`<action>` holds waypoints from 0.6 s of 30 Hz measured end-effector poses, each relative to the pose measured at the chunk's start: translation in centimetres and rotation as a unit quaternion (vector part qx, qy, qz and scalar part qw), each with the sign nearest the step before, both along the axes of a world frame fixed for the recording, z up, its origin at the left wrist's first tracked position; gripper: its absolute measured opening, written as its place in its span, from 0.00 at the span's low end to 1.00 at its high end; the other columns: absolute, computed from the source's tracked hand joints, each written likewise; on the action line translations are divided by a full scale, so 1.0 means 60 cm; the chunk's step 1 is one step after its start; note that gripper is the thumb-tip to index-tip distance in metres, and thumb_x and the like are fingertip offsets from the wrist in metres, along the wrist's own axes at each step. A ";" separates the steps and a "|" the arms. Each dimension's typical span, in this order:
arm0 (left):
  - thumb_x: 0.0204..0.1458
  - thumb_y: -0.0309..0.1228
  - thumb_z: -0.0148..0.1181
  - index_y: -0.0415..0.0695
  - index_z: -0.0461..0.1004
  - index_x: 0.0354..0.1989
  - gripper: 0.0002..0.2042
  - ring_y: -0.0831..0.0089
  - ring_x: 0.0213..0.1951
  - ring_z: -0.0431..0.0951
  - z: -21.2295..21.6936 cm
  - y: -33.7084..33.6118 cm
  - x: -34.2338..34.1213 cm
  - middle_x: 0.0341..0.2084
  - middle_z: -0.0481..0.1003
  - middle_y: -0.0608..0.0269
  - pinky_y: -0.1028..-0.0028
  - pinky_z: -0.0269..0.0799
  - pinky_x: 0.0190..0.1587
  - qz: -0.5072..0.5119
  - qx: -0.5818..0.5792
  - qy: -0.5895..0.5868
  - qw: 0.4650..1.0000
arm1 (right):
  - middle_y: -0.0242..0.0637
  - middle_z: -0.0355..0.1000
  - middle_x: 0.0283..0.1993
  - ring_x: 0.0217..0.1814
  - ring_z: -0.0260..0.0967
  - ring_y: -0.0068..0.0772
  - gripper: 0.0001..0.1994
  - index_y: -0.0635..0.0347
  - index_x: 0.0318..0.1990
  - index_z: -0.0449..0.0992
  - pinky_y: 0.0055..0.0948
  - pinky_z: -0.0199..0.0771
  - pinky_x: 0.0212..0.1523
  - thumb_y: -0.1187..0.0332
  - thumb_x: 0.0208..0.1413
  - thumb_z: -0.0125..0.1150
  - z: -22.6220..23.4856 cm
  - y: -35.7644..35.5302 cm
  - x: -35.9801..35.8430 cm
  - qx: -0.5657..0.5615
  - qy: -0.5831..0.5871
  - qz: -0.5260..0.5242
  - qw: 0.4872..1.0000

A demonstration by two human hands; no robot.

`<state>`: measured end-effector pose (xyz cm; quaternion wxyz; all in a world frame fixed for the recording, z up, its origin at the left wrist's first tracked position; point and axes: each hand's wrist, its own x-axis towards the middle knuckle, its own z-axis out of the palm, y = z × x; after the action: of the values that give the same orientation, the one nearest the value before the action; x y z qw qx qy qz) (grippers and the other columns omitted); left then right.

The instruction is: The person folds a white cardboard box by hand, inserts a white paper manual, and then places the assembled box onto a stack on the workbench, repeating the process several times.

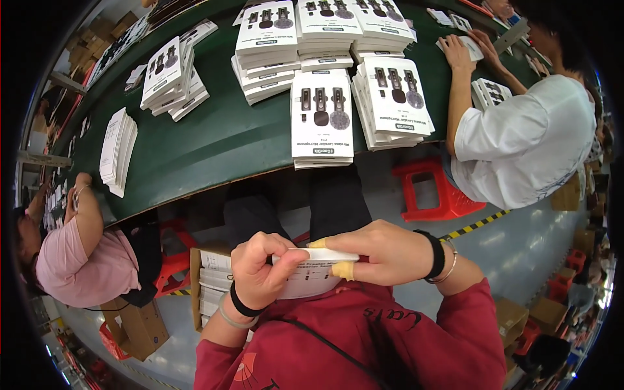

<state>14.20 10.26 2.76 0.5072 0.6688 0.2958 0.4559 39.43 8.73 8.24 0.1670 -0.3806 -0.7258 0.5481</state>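
Observation:
A flat white printed cardboard box (304,287) is held upright between my two hands, close in front of my red top. My left hand (259,268) grips its left end, thumb across the upper edge and fingers curled in. Around the right end closes my right hand (385,252), with yellow tape wrapped on its fingertips. The box's lower part is partly hidden against my top. Beyond my knees, stacks of similar white boxes (322,117) with pictures of microphones stand along the near edge of the green table (214,159).
An open carton (196,286) filled with white boxes stands left of my lap. A person in pink (84,266) sits at left; another in white (520,140) handles a box at right. Red stools (437,195) stand beside the table. More white boxes (118,153) lie at the table's left.

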 end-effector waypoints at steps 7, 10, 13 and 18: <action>0.68 0.58 0.35 0.37 0.57 0.67 0.35 0.57 0.53 0.77 0.033 0.077 -0.011 0.59 0.70 0.41 0.62 0.72 0.55 0.091 -0.065 -0.110 0.988 | 0.47 0.76 0.57 0.62 0.72 0.54 0.18 0.64 0.54 0.78 0.36 0.73 0.58 0.74 0.55 0.63 0.048 0.007 0.037 0.350 0.040 -0.185 0.918; 0.70 0.53 0.37 0.40 0.57 0.70 0.31 0.59 0.64 0.67 -0.002 0.130 -0.005 0.65 0.65 0.48 0.62 0.62 0.65 0.143 -0.103 -0.035 0.984 | 0.48 0.74 0.59 0.68 0.65 0.60 0.17 0.65 0.52 0.80 0.41 0.66 0.66 0.79 0.53 0.61 0.006 0.028 -0.001 0.473 -0.083 -0.263 0.837; 0.70 0.50 0.41 0.39 0.58 0.70 0.30 0.62 0.66 0.66 -0.055 0.157 0.028 0.65 0.65 0.50 0.66 0.59 0.67 0.134 -0.150 -0.008 0.980 | 0.49 0.70 0.64 0.73 0.59 0.58 0.20 0.64 0.54 0.78 0.43 0.63 0.68 0.83 0.53 0.58 -0.077 0.062 -0.036 0.485 -0.101 -0.285 0.820; 0.69 0.50 0.46 0.36 0.57 0.70 0.32 0.64 0.67 0.63 -0.088 0.150 0.073 0.65 0.65 0.51 0.72 0.54 0.69 0.096 -0.248 -0.056 0.962 | 0.51 0.62 0.70 0.75 0.54 0.57 0.23 0.61 0.59 0.76 0.45 0.60 0.70 0.84 0.54 0.56 -0.153 0.089 -0.065 0.488 -0.155 -0.297 0.806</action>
<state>18.58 19.25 -2.55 0.6269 0.4632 0.4338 0.4518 35.53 14.09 -0.95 0.3708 -0.5256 -0.7653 -0.0214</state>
